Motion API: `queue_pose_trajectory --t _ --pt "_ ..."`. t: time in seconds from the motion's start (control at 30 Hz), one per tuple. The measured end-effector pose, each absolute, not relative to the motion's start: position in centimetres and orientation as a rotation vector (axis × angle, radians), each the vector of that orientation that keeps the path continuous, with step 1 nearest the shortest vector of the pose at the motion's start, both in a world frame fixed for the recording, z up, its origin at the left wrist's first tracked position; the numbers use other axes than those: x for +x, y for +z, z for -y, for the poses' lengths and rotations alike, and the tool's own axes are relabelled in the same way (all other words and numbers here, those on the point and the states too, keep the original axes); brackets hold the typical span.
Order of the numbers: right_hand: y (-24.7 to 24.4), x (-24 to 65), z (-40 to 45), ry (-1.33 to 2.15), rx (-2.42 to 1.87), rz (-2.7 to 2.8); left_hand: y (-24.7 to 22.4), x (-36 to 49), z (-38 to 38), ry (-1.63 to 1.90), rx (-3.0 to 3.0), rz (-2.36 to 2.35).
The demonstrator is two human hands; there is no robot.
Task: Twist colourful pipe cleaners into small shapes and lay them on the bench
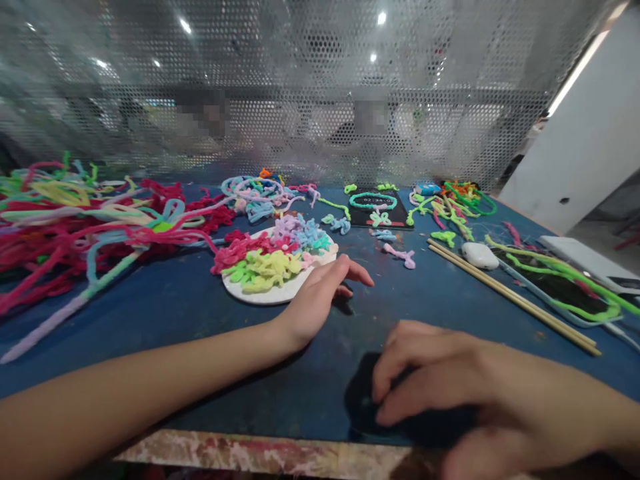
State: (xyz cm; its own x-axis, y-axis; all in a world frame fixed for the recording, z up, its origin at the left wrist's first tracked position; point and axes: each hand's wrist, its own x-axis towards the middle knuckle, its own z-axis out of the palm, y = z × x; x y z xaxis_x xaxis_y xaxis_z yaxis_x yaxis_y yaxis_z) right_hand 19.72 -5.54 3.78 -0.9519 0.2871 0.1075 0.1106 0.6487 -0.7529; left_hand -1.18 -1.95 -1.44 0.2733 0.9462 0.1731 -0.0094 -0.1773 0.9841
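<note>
My left hand (pixel 320 300) rests on the blue table at the right edge of a white plate (pixel 265 299), its fingers apart and slightly curled, with nothing seen in them. Heaped on the plate are small twisted pieces in pink (pixel 250 250), yellow (pixel 273 270), green, lilac and blue. Nearer the front edge, my right hand (pixel 445 380) hovers low over the table with bent, parted fingers and no object visible between them; its shadow falls beneath. A lilac twisted piece (pixel 401 255) lies beyond the hands.
A large tangle of fuzzy stems (pixel 150 233) covers the left side. Wooden sticks (pixel 515 297), a white case (pixel 479 255) and a tray (pixel 595 320) with green stems lie right. A dark timer screen (pixel 383 213) stands before a perforated metal panel (pixel 300 100).
</note>
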Motion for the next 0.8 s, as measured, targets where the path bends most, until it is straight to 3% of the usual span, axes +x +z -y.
queue_pose_trajectory --t 0.13,0.27,0.53,0.7,0.8 --pt "2.0 18.2 7.4 1.142 -0.582 2.703 -1.6 -1.2 1.9 1.102 1.499 -0.945" --pt "0.6 17.9 8.2 1.041 -0.505 2.664 -1.2 -1.1 2.2 1.047 1.606 -1.018" --pt "-1.6 21.3 6.5 1.771 -0.475 1.621 0.0 -0.9 3.5 0.692 2.137 -0.946" --pt "-0.7 25.2 3.4 1.494 -0.891 0.976 0.3 -0.9 3.8 0.633 2.235 -0.942" --pt "1.2 27.8 1.0 1.276 -1.149 1.091 0.2 -0.9 3.8 0.618 2.298 -0.911"
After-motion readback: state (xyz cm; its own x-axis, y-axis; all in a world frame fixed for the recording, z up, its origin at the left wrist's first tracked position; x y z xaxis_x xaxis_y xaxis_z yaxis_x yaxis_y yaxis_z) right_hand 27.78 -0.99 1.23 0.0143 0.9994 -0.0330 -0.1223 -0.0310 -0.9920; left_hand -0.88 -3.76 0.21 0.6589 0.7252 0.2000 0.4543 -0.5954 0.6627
